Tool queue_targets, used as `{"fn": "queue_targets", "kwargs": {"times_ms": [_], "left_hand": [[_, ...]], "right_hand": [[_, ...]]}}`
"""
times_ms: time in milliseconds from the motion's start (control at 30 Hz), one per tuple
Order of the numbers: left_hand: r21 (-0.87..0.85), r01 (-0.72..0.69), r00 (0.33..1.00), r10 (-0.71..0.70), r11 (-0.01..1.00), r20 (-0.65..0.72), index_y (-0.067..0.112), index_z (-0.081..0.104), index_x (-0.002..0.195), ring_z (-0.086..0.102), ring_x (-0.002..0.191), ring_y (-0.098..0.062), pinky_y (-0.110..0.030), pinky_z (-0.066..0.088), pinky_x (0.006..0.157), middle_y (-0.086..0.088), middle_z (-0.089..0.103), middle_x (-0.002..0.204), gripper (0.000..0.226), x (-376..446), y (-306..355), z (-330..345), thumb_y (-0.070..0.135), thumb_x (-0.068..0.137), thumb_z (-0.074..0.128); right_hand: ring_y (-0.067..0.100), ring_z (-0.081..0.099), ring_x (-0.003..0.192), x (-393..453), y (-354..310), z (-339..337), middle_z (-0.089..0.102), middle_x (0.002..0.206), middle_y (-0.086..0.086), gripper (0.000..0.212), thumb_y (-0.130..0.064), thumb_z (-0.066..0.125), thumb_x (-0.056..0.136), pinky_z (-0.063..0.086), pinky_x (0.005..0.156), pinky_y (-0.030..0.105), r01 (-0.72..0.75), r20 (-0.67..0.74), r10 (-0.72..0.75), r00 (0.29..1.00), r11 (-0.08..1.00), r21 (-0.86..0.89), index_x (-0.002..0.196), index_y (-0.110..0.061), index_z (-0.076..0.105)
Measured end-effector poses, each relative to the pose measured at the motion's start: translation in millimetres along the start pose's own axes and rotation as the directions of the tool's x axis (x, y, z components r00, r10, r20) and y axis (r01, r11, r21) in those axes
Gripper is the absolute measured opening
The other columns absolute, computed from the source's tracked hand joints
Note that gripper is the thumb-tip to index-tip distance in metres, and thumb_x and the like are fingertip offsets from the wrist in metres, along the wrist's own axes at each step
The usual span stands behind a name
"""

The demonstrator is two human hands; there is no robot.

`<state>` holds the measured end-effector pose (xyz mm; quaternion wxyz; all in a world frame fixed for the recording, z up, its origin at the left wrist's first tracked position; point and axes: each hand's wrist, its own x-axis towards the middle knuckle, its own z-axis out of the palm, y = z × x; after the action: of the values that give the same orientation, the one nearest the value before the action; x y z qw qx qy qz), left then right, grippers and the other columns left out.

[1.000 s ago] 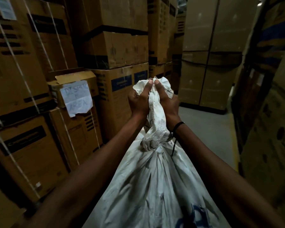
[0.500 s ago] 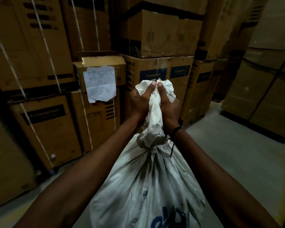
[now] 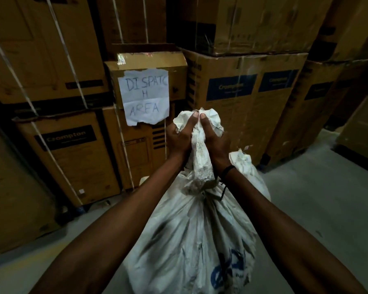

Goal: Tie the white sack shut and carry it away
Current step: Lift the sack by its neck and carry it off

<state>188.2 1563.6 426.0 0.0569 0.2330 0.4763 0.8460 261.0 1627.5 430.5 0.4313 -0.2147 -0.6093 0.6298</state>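
Observation:
A full white sack (image 3: 191,240) with blue print hangs in front of me, its neck bunched and twisted into a tight rope above a tie. My left hand (image 3: 179,139) grips the left side of the bunched neck. On the other side my right hand (image 3: 216,141), with a black band at the wrist, clasps it too, thumbs side by side at the crumpled top. Both arms stretch forward. The sack's bottom is out of frame.
Stacked brown cardboard boxes (image 3: 240,102) form a wall straight ahead and to the left. A paper sign reading DISPATCH AREA (image 3: 146,96) is taped to one box. A second white sack (image 3: 249,172) lies behind my right wrist. Grey concrete floor (image 3: 319,204) opens to the right.
The view has swung left and down: the boxes and sign have come closer and shifted right. Both hands keep the same grip on the sack's neck.

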Motion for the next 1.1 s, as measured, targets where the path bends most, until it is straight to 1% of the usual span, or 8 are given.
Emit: {"fn": "queue_targets", "kwargs": {"times_ms": [167, 300, 433, 567, 700, 867, 967, 1100], "left_hand": [[0.039, 0.033, 0.995, -0.029, 0.999, -0.095, 0.025, 0.081, 0.088, 0.079, 0.096, -0.026, -0.044, 0.064, 0.085, -0.006, 0.082, 0.098, 0.011, 59.0, -45.4, -8.4, 0.034, 0.082, 0.081], [0.056, 0.089, 0.974, -0.075, 0.994, -0.211, 0.019, 0.081, 0.092, 0.079, 0.097, -0.025, -0.043, 0.064, 0.085, -0.008, 0.082, 0.099, 0.016, 96.9, -79.4, -26.7, 0.031, 0.083, 0.082], [0.113, 0.127, 0.941, -0.084, 0.985, -0.327, 0.019, 0.081, 0.092, 0.078, 0.098, -0.027, -0.047, 0.064, 0.088, -0.008, 0.082, 0.1, 0.019, 130.4, -121.1, -52.1, 0.035, 0.083, 0.082], [0.154, 0.185, 0.881, -0.094, 0.97, -0.464, 0.024, 0.081, 0.089, 0.079, 0.093, -0.02, -0.041, 0.065, 0.082, -0.002, 0.082, 0.096, 0.021, 160.1, -163.5, -76.8, 0.042, 0.079, 0.084], [0.167, 0.252, 0.818, -0.118, 0.953, -0.563, 0.03, 0.08, 0.083, 0.079, 0.091, -0.018, -0.042, 0.065, 0.083, 0.001, 0.082, 0.093, 0.01, 191.3, -204.5, -91.7, 0.039, 0.081, 0.084], [0.194, 0.297, 0.759, -0.108, 0.935, -0.642, 0.016, 0.079, 0.099, 0.079, 0.097, -0.022, -0.046, 0.064, 0.089, -0.006, 0.082, 0.101, 0.034, 232.4, -244.5, -109.6, 0.045, 0.081, 0.082], [0.254, 0.327, 0.759, -0.093, 0.91, -0.644, 0.027, 0.08, 0.097, 0.079, 0.097, -0.016, -0.043, 0.063, 0.088, 0.001, 0.082, 0.099, 0.022, 249.0, -268.1, -124.9, 0.047, 0.088, 0.075], [0.285, 0.363, 0.772, -0.115, 0.887, -0.626, 0.021, 0.078, 0.108, 0.077, 0.104, -0.015, -0.037, 0.061, 0.092, 0.0, 0.081, 0.106, 0.03, 262.1, -308.1, -149.4, 0.046, 0.095, 0.069]], "right_hand": [[0.008, 0.079, 0.103, 63.5, 46.3, 26.8, 0.083, 0.108, -0.003, 0.046, -0.057, 0.08, 0.082, 0.064, 0.094, 0.034, -0.049, 0.022, 0.049, 0.999, 0.999, 0.006, 0.112, -0.022, 0.081], [0.017, 0.079, 0.108, 108.2, 89.8, 55.9, 0.082, 0.112, 0.003, 0.033, -0.045, 0.082, 0.089, 0.064, 0.093, 0.035, -0.045, 0.139, 0.032, 0.99, 0.995, 0.092, 0.112, -0.021, 0.081], [0.007, 0.081, 0.094, 148.8, 143.0, 82.6, 0.084, 0.097, -0.01, 0.041, -0.074, 0.082, 0.071, 0.063, 0.081, 0.029, -0.159, 0.212, 0.17, 0.962, 0.985, -0.067, 0.093, -0.039, 0.083], [0.004, 0.081, 0.084, 185.0, 199.0, 102.8, 0.084, 0.088, -0.012, 0.051, -0.084, 0.077, 0.065, 0.062, 0.068, 0.021, -0.244, 0.298, 0.286, 0.911, 0.955, -0.171, 0.088, -0.039, 0.082], [0.008, 0.082, 0.087, 219.9, 239.7, 122.5, 0.085, 0.092, -0.007, 0.047, -0.068, 0.08, 0.078, 0.065, 0.073, 0.027, -0.303, 0.387, 0.359, 0.849, 0.932, -0.199, 0.098, -0.025, 0.083], [0.007, 0.081, 0.085, 262.9, 283.7, 150.7, 0.084, 0.09, -0.008, 0.04, -0.062, 0.078, 0.083, 0.063, 0.069, 0.02, -0.357, 0.471, 0.429, 0.771, 0.903, -0.238, 0.095, -0.024, 0.082], [0.009, 0.081, 0.089, 281.6, 311.5, 165.8, 0.084, 0.094, -0.007, 0.037, -0.062, 0.077, 0.084, 0.065, 0.075, 0.025, -0.383, 0.529, 0.457, 0.715, 0.889, -0.251, 0.096, -0.026, 0.082], [0.011, 0.081, 0.097, 301.3, 358.3, 176.8, 0.084, 0.101, -0.005, 0.037, -0.066, 0.077, 0.082, 0.065, 0.083, 0.029, -0.426, 0.588, 0.519, 0.62, 0.852, -0.304, 0.1, -0.034, 0.082]]}}
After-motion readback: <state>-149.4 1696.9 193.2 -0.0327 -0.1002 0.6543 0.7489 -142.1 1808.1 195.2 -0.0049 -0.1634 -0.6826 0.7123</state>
